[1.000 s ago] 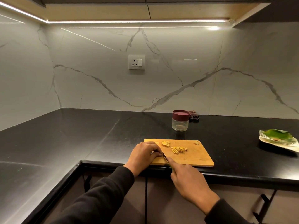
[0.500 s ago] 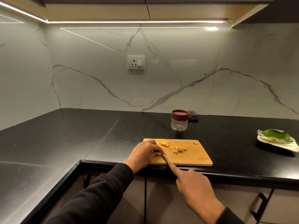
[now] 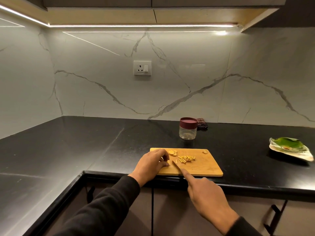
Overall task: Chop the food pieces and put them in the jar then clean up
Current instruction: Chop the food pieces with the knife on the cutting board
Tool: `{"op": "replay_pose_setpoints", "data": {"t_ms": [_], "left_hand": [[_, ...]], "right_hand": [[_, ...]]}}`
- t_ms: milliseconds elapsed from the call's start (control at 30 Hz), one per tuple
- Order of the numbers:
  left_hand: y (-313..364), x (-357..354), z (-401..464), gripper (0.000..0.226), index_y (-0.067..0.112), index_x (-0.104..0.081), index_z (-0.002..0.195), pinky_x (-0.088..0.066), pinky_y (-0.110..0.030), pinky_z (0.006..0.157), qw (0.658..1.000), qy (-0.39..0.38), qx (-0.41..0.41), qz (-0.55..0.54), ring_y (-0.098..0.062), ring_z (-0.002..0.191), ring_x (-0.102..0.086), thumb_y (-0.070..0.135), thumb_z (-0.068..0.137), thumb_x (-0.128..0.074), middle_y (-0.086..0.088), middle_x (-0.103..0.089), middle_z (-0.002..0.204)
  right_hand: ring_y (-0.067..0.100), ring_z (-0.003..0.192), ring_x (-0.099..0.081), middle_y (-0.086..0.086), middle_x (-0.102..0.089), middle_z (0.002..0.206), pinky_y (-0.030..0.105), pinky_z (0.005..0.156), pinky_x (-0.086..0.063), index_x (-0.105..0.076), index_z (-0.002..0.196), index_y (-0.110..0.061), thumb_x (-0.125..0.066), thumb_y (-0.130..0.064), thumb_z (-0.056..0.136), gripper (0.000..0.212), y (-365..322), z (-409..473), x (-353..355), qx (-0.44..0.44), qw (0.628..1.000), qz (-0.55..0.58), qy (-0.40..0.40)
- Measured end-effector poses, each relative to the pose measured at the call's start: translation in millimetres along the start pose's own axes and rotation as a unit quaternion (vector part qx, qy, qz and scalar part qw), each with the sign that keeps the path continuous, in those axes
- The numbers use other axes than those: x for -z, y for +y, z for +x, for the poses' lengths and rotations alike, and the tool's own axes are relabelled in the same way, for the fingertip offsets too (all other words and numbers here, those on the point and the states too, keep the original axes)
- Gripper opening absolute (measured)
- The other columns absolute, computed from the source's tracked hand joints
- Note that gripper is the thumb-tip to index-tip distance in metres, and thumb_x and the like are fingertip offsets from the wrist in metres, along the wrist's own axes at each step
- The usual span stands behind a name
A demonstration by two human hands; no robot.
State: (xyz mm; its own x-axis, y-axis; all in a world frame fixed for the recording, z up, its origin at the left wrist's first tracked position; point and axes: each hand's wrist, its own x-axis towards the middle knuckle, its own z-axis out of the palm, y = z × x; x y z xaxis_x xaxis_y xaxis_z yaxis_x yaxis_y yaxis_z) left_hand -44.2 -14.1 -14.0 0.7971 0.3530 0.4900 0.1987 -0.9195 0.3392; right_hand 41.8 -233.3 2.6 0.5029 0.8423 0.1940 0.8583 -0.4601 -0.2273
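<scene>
A wooden cutting board (image 3: pixel 204 167) lies at the counter's front edge. On it are a pile of thin yellow strips (image 3: pixel 186 158), some uncut slices (image 3: pixel 172 152) and one lone piece (image 3: pixel 205 151). My left hand (image 3: pixel 151 165) rests on the board's left part with curled fingers pinching a small piece. My right hand (image 3: pixel 207 196) grips a knife (image 3: pixel 176 165), index finger laid along its back, blade tip on the board just right of my left fingers. A clear jar (image 3: pixel 188 129) with a maroon lid stands behind the board.
A plate (image 3: pixel 293 153) with a green leaf and scraps sits on the black counter (image 3: pixel 68 150) at the right. A dark checked cloth (image 3: pixel 202 125) lies behind the jar by the marble wall. Cabinet doors with handles are below the counter edge.
My right hand has drawn back toward me, so more of the knife blade shows. My left hand has stayed on the board with only a slight shift of the fingers.
</scene>
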Motion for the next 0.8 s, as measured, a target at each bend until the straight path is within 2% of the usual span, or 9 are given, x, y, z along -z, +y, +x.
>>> {"op": "replay_pose_setpoints", "data": {"t_ms": [200,400,633,800], "left_hand": [[-2.2,-0.1,-4.1,0.01,0.027,-0.076,0.1,-0.046,-0.01,0.084,0.999,0.033,-0.022,0.012,-0.002,0.092,-0.063,0.029,0.093,-0.069,0.014,-0.07,0.104],[-3.6,2.7,-4.1,0.008,0.027,-0.075,0.098,-0.044,-0.006,0.083,0.999,0.036,-0.023,0.005,0.003,0.088,-0.062,0.028,0.092,-0.071,0.013,-0.071,0.099],[-1.6,2.9,-3.4,0.011,0.024,-0.076,0.102,-0.04,-0.001,0.08,0.999,0.041,-0.03,0.02,0.005,0.086,-0.059,0.027,0.092,-0.071,0.009,-0.073,0.1],[-1.7,2.7,-4.6,0.011,0.025,-0.076,0.101,-0.043,-0.005,0.083,0.998,0.043,-0.029,0.024,0.0,0.09,-0.062,0.027,0.093,-0.07,0.01,-0.072,0.102]], "right_hand": [[0.007,0.079,-0.058,-0.008,-0.061,0.093,0.028,0.075,-0.054,-0.008,0.158,-0.044,-0.034,-0.037,0.108,0.057,8.5,6.1,2.6,-0.016,0.999,0.026,0.016],[0.006,0.071,-0.056,-0.01,-0.058,0.085,0.022,0.064,-0.046,-0.009,0.158,-0.046,-0.035,-0.039,0.108,0.057,-1.4,5.9,-0.1,-0.005,0.998,0.066,0.009],[0.008,0.079,-0.058,-0.008,-0.062,0.092,0.025,0.075,-0.053,-0.012,0.158,-0.044,-0.036,-0.039,0.108,0.056,-14.1,14.8,-4.3,0.03,0.997,0.076,-0.004],[0.009,0.076,-0.059,-0.008,-0.062,0.09,0.023,0.07,-0.052,-0.016,0.158,-0.044,-0.036,-0.038,0.108,0.054,-14.3,21.8,-7.5,0.042,0.994,0.099,-0.02]]}}
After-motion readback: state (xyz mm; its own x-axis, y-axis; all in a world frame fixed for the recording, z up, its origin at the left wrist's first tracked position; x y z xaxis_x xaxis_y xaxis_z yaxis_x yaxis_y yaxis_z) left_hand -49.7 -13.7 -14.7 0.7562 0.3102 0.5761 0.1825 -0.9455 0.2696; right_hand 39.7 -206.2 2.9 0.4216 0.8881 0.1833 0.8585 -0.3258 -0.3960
